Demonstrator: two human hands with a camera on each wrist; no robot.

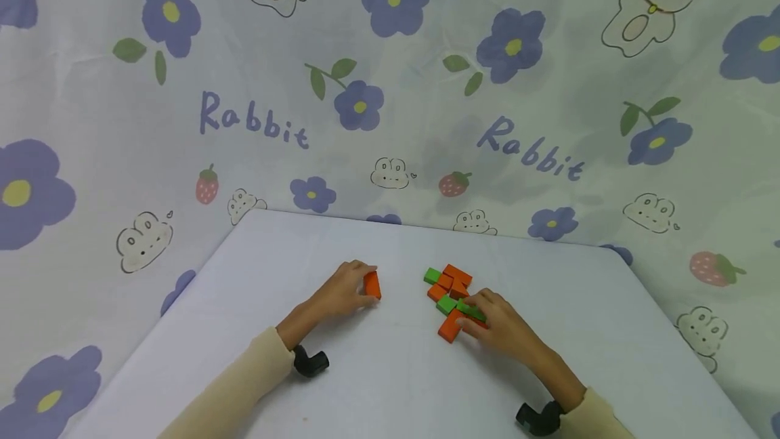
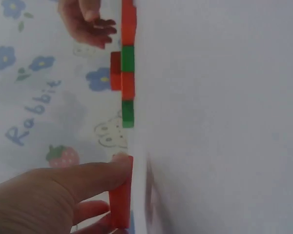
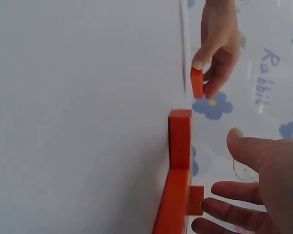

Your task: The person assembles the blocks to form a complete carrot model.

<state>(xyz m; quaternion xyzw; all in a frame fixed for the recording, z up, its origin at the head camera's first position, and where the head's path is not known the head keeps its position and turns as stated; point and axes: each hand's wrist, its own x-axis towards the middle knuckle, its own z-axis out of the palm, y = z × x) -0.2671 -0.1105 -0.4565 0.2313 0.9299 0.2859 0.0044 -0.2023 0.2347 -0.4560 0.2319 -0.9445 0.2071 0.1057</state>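
Observation:
My left hand (image 1: 342, 290) pinches an orange block (image 1: 372, 286) by its ends, thumb on one end and fingers on the other. The left wrist view shows this block (image 2: 120, 195) from the side, close to the table surface. To the right of it lies a cluster of orange and green blocks. My right hand (image 1: 504, 325) is over the cluster's near right side, fingers apart and partly hiding a green block (image 1: 470, 310). In the right wrist view, nothing sits between the right thumb and fingers. An orange block (image 1: 450, 326) lies at the cluster's near end.
The blocks lie on a white table (image 1: 390, 385). At the cluster's far end are a green block (image 1: 432, 276) and an orange block (image 1: 458, 274); one orange block (image 2: 115, 70) rests on top of others. Behind the table hangs a rabbit-and-flower printed cloth (image 1: 390, 59).

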